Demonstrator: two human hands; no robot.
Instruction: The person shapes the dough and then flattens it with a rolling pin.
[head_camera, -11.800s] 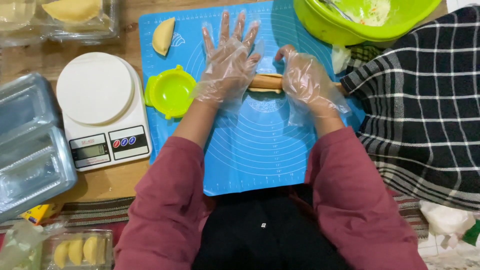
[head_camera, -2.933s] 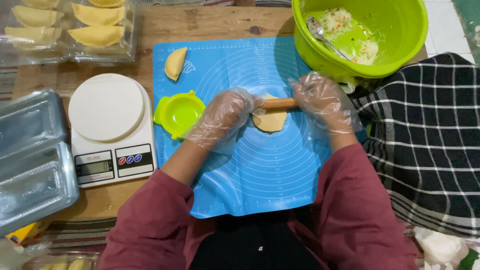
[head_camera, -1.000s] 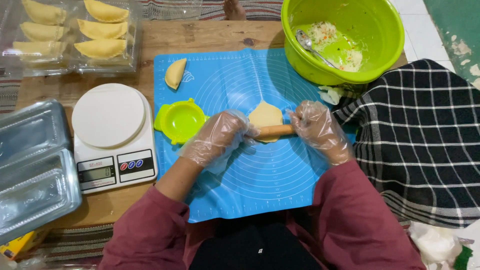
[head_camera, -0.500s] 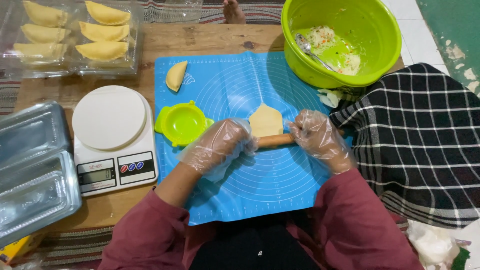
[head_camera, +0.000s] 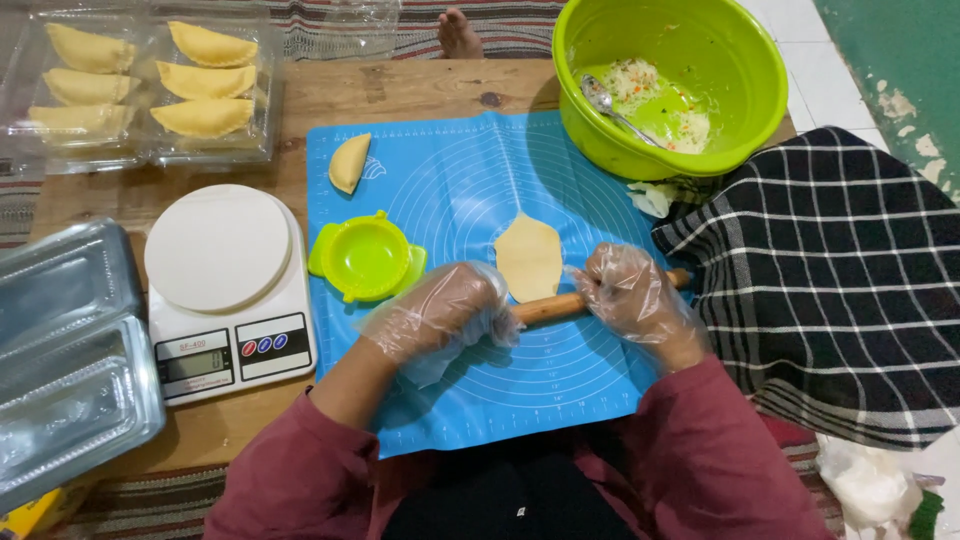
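Observation:
Both hands wear clear plastic gloves. My left hand (head_camera: 445, 318) and my right hand (head_camera: 632, 300) grip the two ends of a wooden rolling pin (head_camera: 549, 308) that lies across the blue silicone mat (head_camera: 470, 190). A flattened oval of yellow dough (head_camera: 529, 256) lies on the mat just beyond the pin, its near edge touching the pin. A green round dumpling press (head_camera: 366, 258) stands open to the left of my left hand. One folded pastry (head_camera: 348, 162) rests at the mat's far left.
A white kitchen scale (head_camera: 225, 285) stands left of the mat. Clear trays (head_camera: 140, 90) with several folded pastries sit at far left. A green bowl (head_camera: 670, 80) holds filling and a spoon (head_camera: 610, 105). Empty clear boxes (head_camera: 65, 350) lie near left; a checked cloth (head_camera: 830, 280) lies right.
The rolling pin has come toward me, off the dough to its near edge. The dough has gone from a short roll to a round disc to a longer oval.

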